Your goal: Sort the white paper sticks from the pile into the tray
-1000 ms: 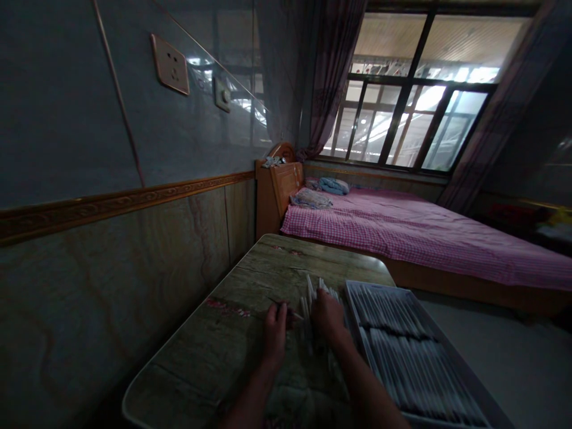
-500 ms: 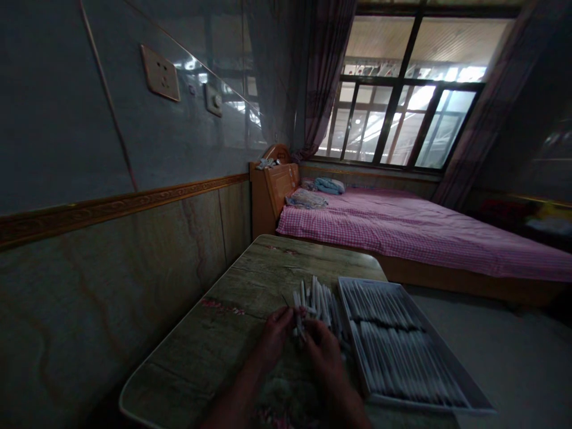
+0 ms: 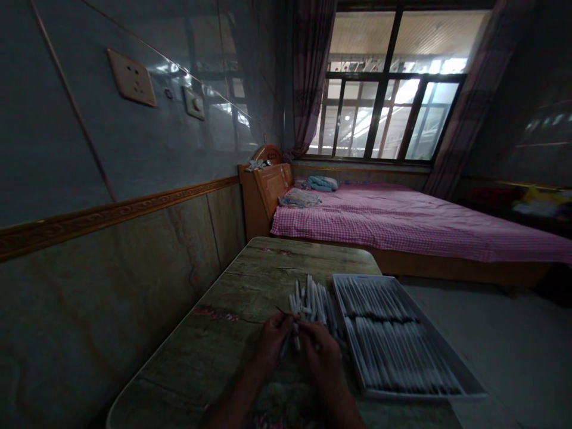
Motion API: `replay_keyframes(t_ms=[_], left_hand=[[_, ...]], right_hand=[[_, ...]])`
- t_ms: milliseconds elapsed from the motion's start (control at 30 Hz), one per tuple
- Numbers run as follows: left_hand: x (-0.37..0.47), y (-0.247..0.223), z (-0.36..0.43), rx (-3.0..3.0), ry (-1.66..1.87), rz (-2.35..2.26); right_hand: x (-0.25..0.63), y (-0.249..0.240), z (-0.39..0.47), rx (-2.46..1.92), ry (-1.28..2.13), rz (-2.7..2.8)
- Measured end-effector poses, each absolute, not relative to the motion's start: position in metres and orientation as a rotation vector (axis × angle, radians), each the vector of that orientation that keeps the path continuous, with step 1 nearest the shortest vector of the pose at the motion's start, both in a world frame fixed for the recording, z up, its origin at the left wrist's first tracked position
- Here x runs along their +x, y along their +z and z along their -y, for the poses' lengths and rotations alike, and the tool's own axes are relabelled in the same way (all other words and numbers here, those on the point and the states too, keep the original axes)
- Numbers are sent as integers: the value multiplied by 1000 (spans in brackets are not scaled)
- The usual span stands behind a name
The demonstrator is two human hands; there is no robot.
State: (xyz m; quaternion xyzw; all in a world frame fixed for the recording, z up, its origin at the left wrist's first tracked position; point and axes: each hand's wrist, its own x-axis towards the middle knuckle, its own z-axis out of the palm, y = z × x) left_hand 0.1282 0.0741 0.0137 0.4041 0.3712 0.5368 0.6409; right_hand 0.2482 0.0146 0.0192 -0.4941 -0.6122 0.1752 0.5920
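My left hand [image 3: 273, 338] is closed, its fingertips pinching a thin dark rod [image 3: 281, 310] that sticks out to the upper left. My right hand [image 3: 322, 350] is closed too, its fingertips meeting those of the left; what they pinch is too small and dim to name. Just beyond both hands lies a loose pile of white, pen-like sticks [image 3: 316, 298] on the table. To the right stands a shallow white tray [image 3: 353, 345], holding two rows of slim pale sticks [image 3: 402, 354] with dark ends, laid side by side.
The marble-patterned table [image 3: 214, 351] has a rounded pale edge and stands close to the tiled wall [image 3: 134, 286] on the left. Behind it is a bed [image 3: 379, 223] with a pink checked sheet and a wooden headboard [image 3: 263, 193]. Grey floor [image 3: 456, 304] shows at right.
The view has turned slightly right, shifting the room leftward in the picture. My fingertips have come closer together, and the right hand's fingers now meet the left's.
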Motion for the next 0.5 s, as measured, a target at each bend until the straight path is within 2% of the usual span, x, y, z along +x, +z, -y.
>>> replay_keyframes(t_ms=[267, 500], left_hand=[[124, 24, -72, 1042, 1324, -809], [124, 15, -78, 1171, 1374, -972]], right_hand=[[267, 28, -17, -1351, 473, 1070], [283, 30, -17, -1321, 405, 916]])
